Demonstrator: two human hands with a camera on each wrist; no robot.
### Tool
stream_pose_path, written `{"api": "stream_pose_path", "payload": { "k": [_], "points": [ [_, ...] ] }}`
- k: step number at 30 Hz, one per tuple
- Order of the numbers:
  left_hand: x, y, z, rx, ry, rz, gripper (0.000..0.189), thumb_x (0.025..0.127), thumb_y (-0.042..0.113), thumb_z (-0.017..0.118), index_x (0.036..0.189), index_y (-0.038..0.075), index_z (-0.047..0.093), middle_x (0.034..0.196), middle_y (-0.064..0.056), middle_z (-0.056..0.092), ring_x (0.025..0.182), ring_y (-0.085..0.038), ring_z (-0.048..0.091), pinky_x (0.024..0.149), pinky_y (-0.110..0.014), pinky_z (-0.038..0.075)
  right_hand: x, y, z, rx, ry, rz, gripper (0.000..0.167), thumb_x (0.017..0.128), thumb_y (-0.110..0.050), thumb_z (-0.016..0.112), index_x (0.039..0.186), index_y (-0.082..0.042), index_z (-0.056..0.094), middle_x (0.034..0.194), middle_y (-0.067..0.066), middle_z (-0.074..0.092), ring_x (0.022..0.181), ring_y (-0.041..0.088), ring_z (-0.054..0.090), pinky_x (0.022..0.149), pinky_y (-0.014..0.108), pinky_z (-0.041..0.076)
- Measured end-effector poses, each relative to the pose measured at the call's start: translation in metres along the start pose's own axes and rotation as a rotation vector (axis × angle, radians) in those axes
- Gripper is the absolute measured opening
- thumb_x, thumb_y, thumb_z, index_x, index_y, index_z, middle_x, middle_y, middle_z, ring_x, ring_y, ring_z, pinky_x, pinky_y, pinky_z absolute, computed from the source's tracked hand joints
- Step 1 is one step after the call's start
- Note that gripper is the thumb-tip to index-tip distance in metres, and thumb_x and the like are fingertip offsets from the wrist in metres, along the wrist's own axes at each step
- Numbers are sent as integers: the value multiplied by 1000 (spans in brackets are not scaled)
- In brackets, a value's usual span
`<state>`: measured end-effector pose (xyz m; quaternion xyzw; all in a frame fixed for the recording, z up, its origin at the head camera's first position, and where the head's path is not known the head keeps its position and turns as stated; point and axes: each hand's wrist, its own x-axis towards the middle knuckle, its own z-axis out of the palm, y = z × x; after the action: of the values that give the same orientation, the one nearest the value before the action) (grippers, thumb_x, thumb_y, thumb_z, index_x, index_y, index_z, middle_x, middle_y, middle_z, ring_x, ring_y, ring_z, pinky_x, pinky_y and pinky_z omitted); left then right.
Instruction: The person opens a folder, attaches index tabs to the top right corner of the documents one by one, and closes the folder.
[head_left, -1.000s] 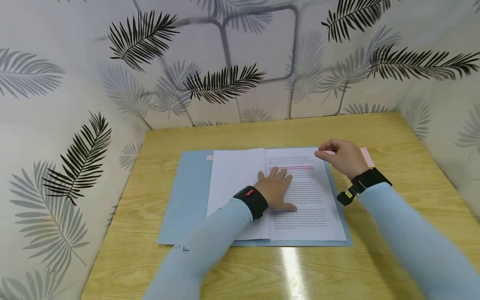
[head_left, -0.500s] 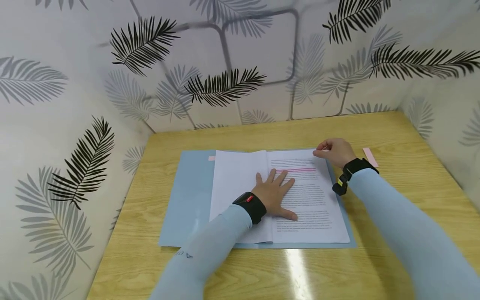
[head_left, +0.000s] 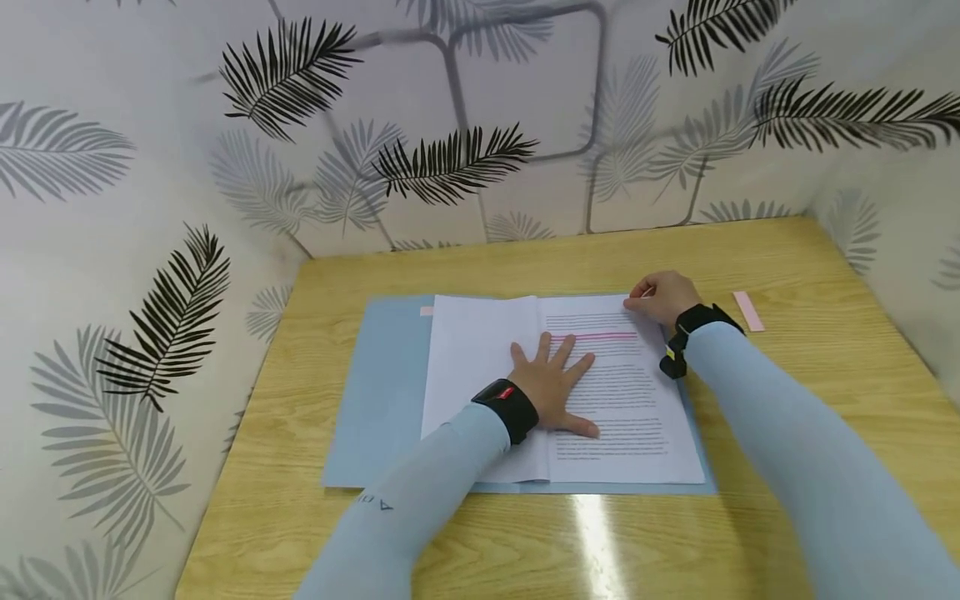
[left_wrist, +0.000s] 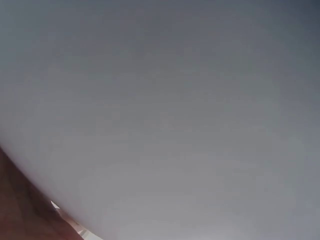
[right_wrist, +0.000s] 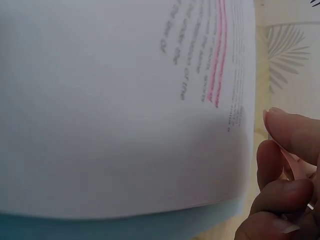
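Observation:
An open document of white pages lies in a blue folder; two pink lines mark text near the top of its right page. My left hand rests on that page near the fold, fingers spread. A pale surface fills most of the left wrist view, with a bit of the hand at lower left. At the page's top right corner is my right hand, its fingertips together. In the right wrist view, a pink sticky strip shows between its thumb and curled fingers; its far end is hidden.
Another pink strip lies on the wooden table, right of the folder. A small pink tab sticks out at the left page's upper edge. Leaf-patterned walls border the table at the back and sides.
My right hand has shifted slightly left and closer to the page's top right corner, uncovering the pink strip on the table. My left hand stays on the page with its fingers spread a little wider.

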<state>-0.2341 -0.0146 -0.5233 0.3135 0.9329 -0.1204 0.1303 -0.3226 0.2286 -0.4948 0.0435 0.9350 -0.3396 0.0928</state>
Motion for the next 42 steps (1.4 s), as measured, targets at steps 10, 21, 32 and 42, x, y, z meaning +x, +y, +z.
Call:
{"api": "stream_pose_path", "payload": {
  "k": [10, 21, 32, 42],
  "points": [
    [-4, 2, -9, 36, 2, 4, 125, 49, 103, 20, 153, 39, -6, 161, -4, -8, 145, -40, 2, 100, -75, 16, 8, -5, 1, -53, -9, -4, 25, 91, -27, 68, 100, -3, 66, 94, 14, 61, 83, 29, 52, 68, 36, 40],
    [-13, 4, -22, 60, -18, 5, 121, 55, 101, 25, 153, 37, -5, 161, -5, -6, 145, -40, 5, 101, -72, 20, 18, -1, 7, -36, -34, 46, 25, 90, -26, 68, 102, -4, 66, 102, 16, 61, 89, 31, 51, 76, 39, 40],
    [-15, 4, -21, 64, -14, 3, 120, 57, 100, 25, 154, 36, -3, 161, -5, -5, 145, -40, 6, 101, -72, 21, 14, -1, 8, -17, -44, 49, 24, 91, -25, 67, 104, -4, 65, 104, 17, 60, 91, 32, 50, 76, 40, 39],
    [-13, 3, -17, 45, -23, -2, 120, 56, 100, 26, 153, 37, -5, 161, -4, -7, 145, -40, 4, 101, -72, 19, 15, 2, 11, -13, -43, 48, 24, 91, -26, 67, 104, -5, 66, 103, 17, 60, 90, 32, 51, 74, 38, 40]
  ]
}}
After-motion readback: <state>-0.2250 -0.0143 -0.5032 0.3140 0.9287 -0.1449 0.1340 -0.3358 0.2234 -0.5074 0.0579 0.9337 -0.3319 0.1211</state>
